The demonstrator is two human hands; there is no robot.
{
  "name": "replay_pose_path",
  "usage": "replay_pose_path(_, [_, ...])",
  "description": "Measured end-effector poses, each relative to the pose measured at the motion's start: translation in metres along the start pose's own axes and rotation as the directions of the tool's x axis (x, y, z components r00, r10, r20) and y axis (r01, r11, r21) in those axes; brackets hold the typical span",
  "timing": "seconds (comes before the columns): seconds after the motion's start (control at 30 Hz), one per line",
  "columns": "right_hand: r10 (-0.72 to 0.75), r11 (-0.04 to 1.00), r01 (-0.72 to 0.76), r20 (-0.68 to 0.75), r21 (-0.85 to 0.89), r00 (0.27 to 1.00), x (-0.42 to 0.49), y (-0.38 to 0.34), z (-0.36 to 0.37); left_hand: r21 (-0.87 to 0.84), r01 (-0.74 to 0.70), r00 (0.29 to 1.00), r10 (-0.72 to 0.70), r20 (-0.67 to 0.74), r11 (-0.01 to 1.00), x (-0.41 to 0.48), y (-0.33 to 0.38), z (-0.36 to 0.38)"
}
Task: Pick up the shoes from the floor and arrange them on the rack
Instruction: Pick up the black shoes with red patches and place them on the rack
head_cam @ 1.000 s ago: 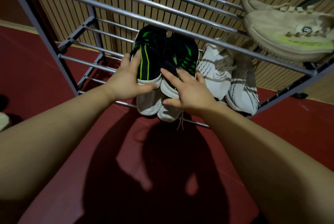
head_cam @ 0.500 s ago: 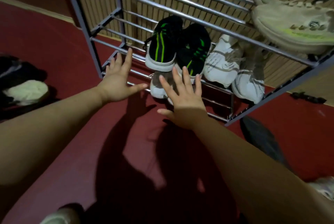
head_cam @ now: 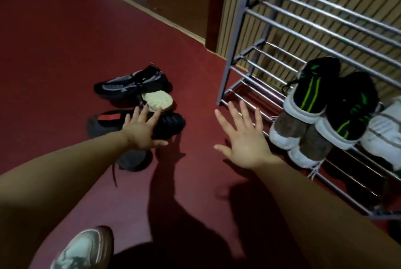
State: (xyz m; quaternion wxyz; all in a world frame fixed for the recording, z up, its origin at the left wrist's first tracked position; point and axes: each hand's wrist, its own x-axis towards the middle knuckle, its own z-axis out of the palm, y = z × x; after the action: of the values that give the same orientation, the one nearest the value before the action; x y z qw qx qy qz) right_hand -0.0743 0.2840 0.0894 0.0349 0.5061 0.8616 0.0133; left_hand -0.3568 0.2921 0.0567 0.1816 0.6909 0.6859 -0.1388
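The left hand (head_cam: 141, 130) is released: fingers straight and spread, holding nothing. It is positioned over a pile of shoes on the dark red floor (head_cam: 65, 40). The pile comprises a black-and-grey mesh sneaker (head_cam: 132, 83), a pale ribbed sole (head_cam: 157, 101) and a dark shoe with a red stripe (head_cam: 108, 121). The right hand (head_cam: 243, 140) is likewise released and empty, near the front corner of the grey metal tube rack (head_cam: 237, 51). Two black sneakers with green stripes (head_cam: 310, 95) rest side by side on the rack's bottom shelf, heels toward the front. A white striped shoe (head_cam: 384, 132) lies just beside them.

Shoe pile (head_cam: 134, 103) on floor (head_cam: 65, 40), left of rack (head_cam: 228, 77); sneaker pair (head_cam: 338, 112) on rack.
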Motion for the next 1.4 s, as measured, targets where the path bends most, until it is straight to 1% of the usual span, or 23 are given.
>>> replay_pose_path(0.03, [0.005, 1.0, -0.005, 0.017, -0.008, 1.0, 0.006, -0.007, 0.002, 0.004, 0.005, 1.0, -0.005, 0.019, 1.0, 0.003, -0.015, 0.003])
replay_pose_path(0.1, [0.017, 1.0, -0.017, 0.047, -0.006, 0.999, 0.017, -0.02, 0.01, 0.052, -0.007, 1.0, 0.006, 0.008, 0.999, 0.015, -0.048, 0.006])
replay_pose_path(0.17, [0.034, 0.999, -0.033, 0.099, -0.01, 0.994, 0.03, -0.034, 0.02, 0.02, 0.029, 0.999, -0.028, -0.016, 0.999, 0.031, -0.084, 0.008])
replay_pose_path(0.23, [0.068, 0.998, -0.065, 0.194, -0.025, 0.979, 0.045, -0.049, 0.027, -0.018, 0.083, 0.996, -0.082, 0.037, 0.996, 0.045, -0.116, 0.011])
replay_pose_path(0.3, [0.106, 0.994, -0.107, 0.245, -0.009, 0.964, 0.06, -0.064, 0.034, 0.049, 0.072, 0.989, -0.077, 0.122, 0.996, 0.062, -0.139, 0.016])
replay_pose_path(0.37, [0.118, 0.992, -0.128, 0.25, 0.023, 0.961, 0.072, -0.081, 0.037, 0.068, 0.001, 0.981, -0.014, 0.195, 0.998, 0.083, -0.149, 0.015])
replay_pose_path(0.43, [0.104, 0.992, -0.12, 0.264, 0.046, 0.959, 0.083, -0.095, 0.04, 0.032, -0.102, 0.963, 0.09, 0.255, 0.994, 0.102, -0.148, 0.01])
replay_pose_path(0.53, [0.072, 0.993, -0.095, 0.281, 0.071, 0.957, 0.099, -0.111, 0.046, -0.012, -0.251, 0.911, 0.24, 0.335, 0.968, 0.112, -0.143, 0.003])
replay_pose_path(0.6, [0.065, 0.993, -0.089, 0.29, 0.071, 0.955, 0.107, -0.119, 0.052, 0.019, -0.313, 0.903, 0.291, 0.315, 0.95, 0.113, -0.146, 0.006])
replay_pose_path(0.7, [0.076, 0.992, -0.105, 0.343, 0.065, 0.936, 0.112, -0.13, 0.061, 0.051, -0.366, 0.917, 0.351, 0.188, 0.929, 0.109, -0.151, 0.016])
replay_pose_path(0.8, [0.092, 0.985, -0.137, 0.345, 0.108, 0.934, 0.113, -0.138, 0.065, 0.046, -0.397, 0.917, 0.394, 0.07, 0.917, 0.099, -0.151, 0.018])
replay_pose_path(0.9, [0.144, 0.955, -0.218, 0.325, 0.202, 0.935, 0.108, -0.136, 0.068, -0.016, -0.387, 0.921, 0.388, 0.033, 0.922, 0.083, -0.142, 0.017])
replay_pose_path(0.97, [0.216, 0.907, -0.308, 0.311, 0.286, 0.926, 0.101, -0.129, 0.068, -0.089, -0.393, 0.919, 0.394, -0.004, 0.915, 0.071, -0.133, 0.017])
replay_pose_path(1.03, [0.337, 0.799, -0.431, 0.281, 0.421, 0.899, 0.092, -0.122, 0.066, -0.159, -0.416, 0.909, 0.414, -0.05, 0.895, 0.06, -0.12, 0.014])
replay_pose_path(1.07, [0.417, 0.688, -0.498, 0.274, 0.529, 0.867, 0.088, -0.119, 0.064, -0.19, -0.421, 0.907, 0.415, -0.068, 0.887, 0.055, -0.113, 0.012])
replay_pose_path(1.1, [0.51, 0.527, -0.55, 0.276, 0.648, 0.815, 0.084, -0.117, 0.061, -0.215, -0.423, 0.906, 0.414, -0.088, 0.88, 0.05, -0.103, 0.01])
replay_pose_path(1.17, [0.652, 0.147, -0.563, 0.349, 0.813, 0.673, 0.078, -0.112, 0.061, -0.28, -0.414, 0.91, 0.394, -0.127, 0.866, 0.041, -0.082, 0.008])
replay_pose_path(1.2, [0.666, -0.034, -0.53, 0.414, 0.848, 0.62, 0.073, -0.109, 0.06, -0.333, -0.397, 0.918, 0.369, -0.145, 0.856, 0.035, -0.07, 0.007])
replay_pose_path(1.23, [0.636, -0.193, -0.48, 0.481, 0.856, 0.604, 0.067, -0.107, 0.06, -0.39, -0.381, 0.924, 0.344, -0.165, 0.838, 0.03, -0.058, 0.007])
replay_pose_path(1.27, [0.578, -0.325, -0.43, 0.537, 0.842, 0.615, 0.059, -0.104, 0.06, -0.436, -0.375, 0.927, 0.326, -0.185, 0.818, 0.024, -0.045, 0.007])
replay_pose_path(1.3, [0.512, -0.422, -0.382, 0.564, 0.822, 0.648, 0.051, -0.103, 0.057, -0.465, -0.376, 0.927, 0.317, -0.201, 0.802, 0.018, -0.032, 0.007])
replay_pose_path(1.33, [0.468, -0.47, -0.348, 0.563, 0.811, 0.681, 0.043, -0.102, 0.054, -0.471, -0.389, 0.921, 0.322, -0.221, 0.791, 0.012, -0.018, 0.008])
replay_pose_path(1.4, [0.483, -0.48, -0.274, 0.512, 0.833, 0.71, 0.026, -0.096, 0.053, -0.467, -0.437, 0.899, 0.365, -0.241, 0.769, 0.001, 0.01, 0.012])
